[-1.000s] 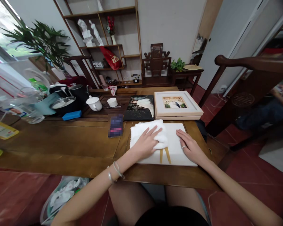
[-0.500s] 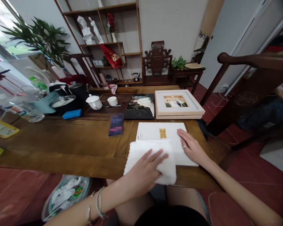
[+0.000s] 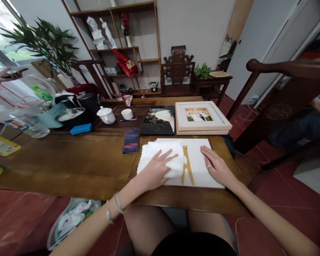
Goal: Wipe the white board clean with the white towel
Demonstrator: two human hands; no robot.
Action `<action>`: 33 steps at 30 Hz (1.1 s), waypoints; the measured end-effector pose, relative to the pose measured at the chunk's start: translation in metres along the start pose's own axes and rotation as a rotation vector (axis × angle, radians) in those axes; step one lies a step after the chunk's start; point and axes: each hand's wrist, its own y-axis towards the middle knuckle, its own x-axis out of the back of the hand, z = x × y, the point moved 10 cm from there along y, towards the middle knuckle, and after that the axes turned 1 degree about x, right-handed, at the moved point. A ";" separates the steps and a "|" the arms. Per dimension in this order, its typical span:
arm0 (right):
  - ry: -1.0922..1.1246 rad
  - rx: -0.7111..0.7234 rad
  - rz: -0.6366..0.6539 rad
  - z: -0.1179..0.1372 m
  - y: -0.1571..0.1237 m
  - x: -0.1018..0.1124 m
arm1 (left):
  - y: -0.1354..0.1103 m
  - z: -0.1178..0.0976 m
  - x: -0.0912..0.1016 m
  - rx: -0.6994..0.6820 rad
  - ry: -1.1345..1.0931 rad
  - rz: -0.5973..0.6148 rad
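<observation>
Left grip (image 3: 156, 167) is spread flat on the white cloth (image 3: 149, 151), lower centre of frame, fingers not closed around it. Right grip (image 3: 216, 167) lies extended on the white panel (image 3: 200, 176), right of the gold bracket (image 3: 188, 167). Counter (image 3: 96, 156) supports the panel.

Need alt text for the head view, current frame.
A person's left hand lies spread on a white cloth over a flat white board, while the right hand rests on the board's right side. A gold-coloured piece shows between them. Beyond, a dark picture and a pale-framed one lie on the wooden table.
</observation>
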 end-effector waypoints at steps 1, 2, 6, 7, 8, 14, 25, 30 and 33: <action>0.002 -0.001 -0.001 0.000 0.000 0.000 | -0.009 -0.011 -0.001 -0.017 -0.008 0.011; 0.004 -0.001 -0.002 0.000 0.000 0.000 | -0.018 -0.022 -0.002 -0.030 -0.016 0.020; 0.003 0.002 -0.011 0.000 0.000 0.001 | -0.044 -0.045 -0.006 -0.064 -0.027 0.051; 0.002 0.003 -0.012 0.000 0.000 0.001 | -0.046 -0.046 -0.007 -0.066 -0.023 0.058; 0.000 0.005 -0.011 0.000 0.000 0.001 | -0.045 -0.044 -0.008 -0.067 -0.018 0.063; -0.005 0.008 0.003 0.001 0.000 0.000 | -0.009 -0.010 -0.007 0.030 0.077 0.010; -0.006 0.024 -0.006 0.003 0.000 0.001 | -0.025 -0.027 -0.003 -0.012 0.030 -0.001; 0.012 0.014 -0.014 0.002 0.000 0.002 | -0.048 -0.025 0.002 -0.035 -0.114 0.054; 0.018 0.010 -0.018 0.002 0.000 0.003 | -0.032 0.011 0.014 0.069 -0.148 0.025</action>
